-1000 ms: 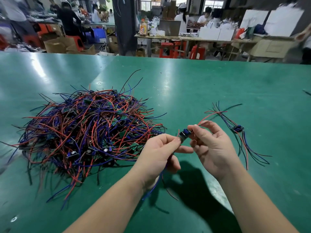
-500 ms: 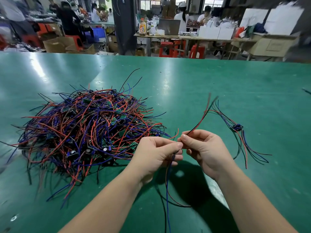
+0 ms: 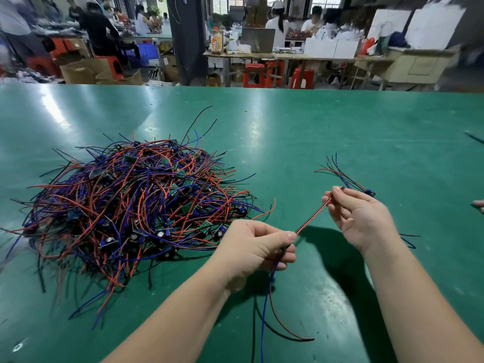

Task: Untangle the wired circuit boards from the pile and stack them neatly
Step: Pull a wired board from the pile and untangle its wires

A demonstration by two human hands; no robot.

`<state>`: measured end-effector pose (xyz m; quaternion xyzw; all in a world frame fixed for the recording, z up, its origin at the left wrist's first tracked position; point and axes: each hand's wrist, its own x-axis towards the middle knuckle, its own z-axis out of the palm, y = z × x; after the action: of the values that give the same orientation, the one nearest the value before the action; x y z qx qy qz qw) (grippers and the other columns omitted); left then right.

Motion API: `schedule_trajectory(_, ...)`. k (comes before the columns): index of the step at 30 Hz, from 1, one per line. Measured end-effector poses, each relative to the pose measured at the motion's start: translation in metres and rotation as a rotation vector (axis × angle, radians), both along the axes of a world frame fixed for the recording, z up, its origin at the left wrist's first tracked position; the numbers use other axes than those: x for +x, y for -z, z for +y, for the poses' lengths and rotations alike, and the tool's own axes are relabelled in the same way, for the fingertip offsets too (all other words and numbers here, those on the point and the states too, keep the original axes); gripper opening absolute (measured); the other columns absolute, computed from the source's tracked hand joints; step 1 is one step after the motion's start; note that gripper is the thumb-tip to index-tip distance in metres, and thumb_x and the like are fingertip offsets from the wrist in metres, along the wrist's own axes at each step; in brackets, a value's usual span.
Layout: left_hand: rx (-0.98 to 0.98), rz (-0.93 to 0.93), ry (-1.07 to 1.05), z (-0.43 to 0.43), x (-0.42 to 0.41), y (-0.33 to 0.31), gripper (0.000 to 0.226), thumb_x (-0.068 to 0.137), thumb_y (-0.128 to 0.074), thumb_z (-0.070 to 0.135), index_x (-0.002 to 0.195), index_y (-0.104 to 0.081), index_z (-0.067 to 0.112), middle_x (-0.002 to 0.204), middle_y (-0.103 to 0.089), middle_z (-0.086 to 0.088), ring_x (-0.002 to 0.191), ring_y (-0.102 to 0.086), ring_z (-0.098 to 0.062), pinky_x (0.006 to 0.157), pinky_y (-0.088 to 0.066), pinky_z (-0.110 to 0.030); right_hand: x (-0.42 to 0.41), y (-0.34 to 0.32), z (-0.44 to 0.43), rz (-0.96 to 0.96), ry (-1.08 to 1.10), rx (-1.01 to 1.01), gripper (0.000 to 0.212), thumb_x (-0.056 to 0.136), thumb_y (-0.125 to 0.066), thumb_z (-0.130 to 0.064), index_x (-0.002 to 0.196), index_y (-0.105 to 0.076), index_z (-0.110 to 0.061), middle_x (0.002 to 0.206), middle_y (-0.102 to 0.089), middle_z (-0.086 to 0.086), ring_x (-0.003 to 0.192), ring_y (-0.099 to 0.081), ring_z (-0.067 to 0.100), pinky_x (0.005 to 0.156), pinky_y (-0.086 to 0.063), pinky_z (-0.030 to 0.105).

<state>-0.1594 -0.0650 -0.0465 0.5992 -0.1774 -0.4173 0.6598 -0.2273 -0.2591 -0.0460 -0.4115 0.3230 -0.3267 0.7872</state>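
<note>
A big tangled pile (image 3: 136,205) of small circuit boards with red, blue and black wires lies on the left of the green table (image 3: 314,132). My left hand (image 3: 258,246) grips one wired board; the board is hidden in my fingers, and its blue, red and black leads (image 3: 267,310) hang down toward me. My right hand (image 3: 358,216) pinches the far end of that board's red and black wires (image 3: 311,218), which stretch taut between both hands. Behind my right hand lies a small stack of sorted boards (image 3: 366,191) with wires fanned out.
Another person's fingertip (image 3: 479,205) shows at the right edge, with a stray wire (image 3: 474,137) farther back. Beyond the table's far edge are workbenches, red stools, cardboard boxes and several seated people.
My hands have drawn apart. The right hand slid up and right along the red and black wires, pulling them straight, while the left hand kept its hold on the board.
</note>
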Motion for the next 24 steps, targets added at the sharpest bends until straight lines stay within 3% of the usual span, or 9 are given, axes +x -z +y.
schedule_trajectory(7,0.007,-0.001,-0.001,0.0034,0.0039,0.0009,0.012,0.079,-0.075,0.012,0.071,-0.068,0.005,0.067,-0.07,-0.012,0.057,-0.068,-0.017,0.05,-0.053,-0.022,0.0022,0.0018,0.0004,-0.043,0.048,-0.041,0.011,0.076,-0.069,0.008,0.074,-0.063,-0.002,0.06,-0.068,0.006,0.058,-0.07,0.019,0.051,-0.051,0.016)
schedule_trajectory(19,0.0,-0.013,0.022,0.007,0.0091,-0.0011,0.013,0.078,-0.075,0.013,0.068,-0.069,0.007,0.07,-0.07,-0.014,0.057,-0.067,-0.017,0.049,-0.05,-0.021,0.0036,-0.0015,0.0049,-0.037,0.037,-0.069,0.017,0.09,-0.06,-0.002,0.075,-0.052,-0.005,0.052,-0.064,0.008,0.059,-0.071,0.021,0.047,-0.051,0.018)
schedule_trajectory(24,-0.01,-0.009,0.054,0.0083,0.0083,-0.0001,0.013,0.08,-0.073,0.011,0.07,-0.067,0.006,0.069,-0.069,-0.014,0.057,-0.066,-0.019,0.048,-0.049,-0.021,-0.0013,-0.0039,0.0005,0.032,-0.011,-0.076,0.024,0.09,-0.055,0.003,0.069,-0.048,-0.005,0.047,-0.059,0.007,0.055,-0.07,0.022,0.043,-0.05,0.017)
